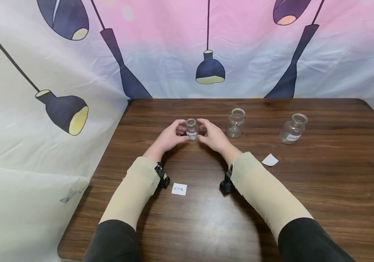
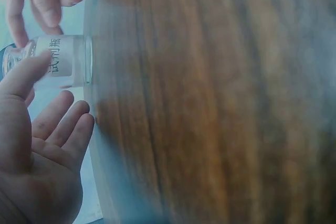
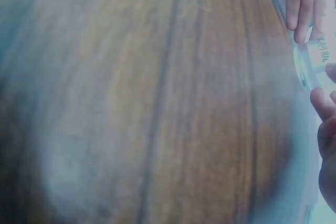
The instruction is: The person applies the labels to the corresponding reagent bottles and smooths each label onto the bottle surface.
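A small clear glass jar [image 1: 191, 130] with a white printed label stands upright on the table between the two hands. My left hand [image 1: 171, 136] is at its left side, thumb and forefinger spread around it. In the left wrist view the left thumb [image 2: 39, 72] overlaps the label [image 2: 56, 56], while the other fingers extend loosely below the jar. My right hand [image 1: 214, 135] lies at the right side, its forefinger near the neck and its thumb lower down. Only part of the jar shows at the edge of the right wrist view.
Right of the hands stands an unlabelled glass jar [image 1: 236, 123]; farther right is a labelled jar [image 1: 293, 129]. A printed label [image 1: 179, 189] lies between the forearms, and a curled white paper piece [image 1: 270, 160] beside the right forearm. A patterned cloth [image 1: 180, 72] hangs behind the wooden table [image 1: 337, 182].
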Available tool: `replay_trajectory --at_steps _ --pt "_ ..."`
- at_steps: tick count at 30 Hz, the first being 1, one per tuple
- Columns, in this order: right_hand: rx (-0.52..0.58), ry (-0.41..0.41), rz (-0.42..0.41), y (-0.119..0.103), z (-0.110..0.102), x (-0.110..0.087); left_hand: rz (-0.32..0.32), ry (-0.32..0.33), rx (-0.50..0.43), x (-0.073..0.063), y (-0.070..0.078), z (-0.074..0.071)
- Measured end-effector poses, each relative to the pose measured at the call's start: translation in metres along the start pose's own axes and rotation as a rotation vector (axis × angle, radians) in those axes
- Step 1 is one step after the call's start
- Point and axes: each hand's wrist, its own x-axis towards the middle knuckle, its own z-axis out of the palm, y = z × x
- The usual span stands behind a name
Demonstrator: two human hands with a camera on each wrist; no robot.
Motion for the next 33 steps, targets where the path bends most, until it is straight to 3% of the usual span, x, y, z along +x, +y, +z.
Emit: replay_trajectory --at_steps 9,22,33 --pt "0.005 -0.010 0.014 -0.003 -0.002 -0.004 0.006 0.027 0.065 0.001 0.005 0.002" --pt "0.033 -0.002 -0.021 -0.004 -0.001 -0.016 -0.023 0.064 0.025 -0.010 -0.004 -0.007" --pt "0.059 -0.054 0.019 -0.007 -0.001 -0.025 -0.001 0.000 0.039 -0.030 -0.006 -0.013"
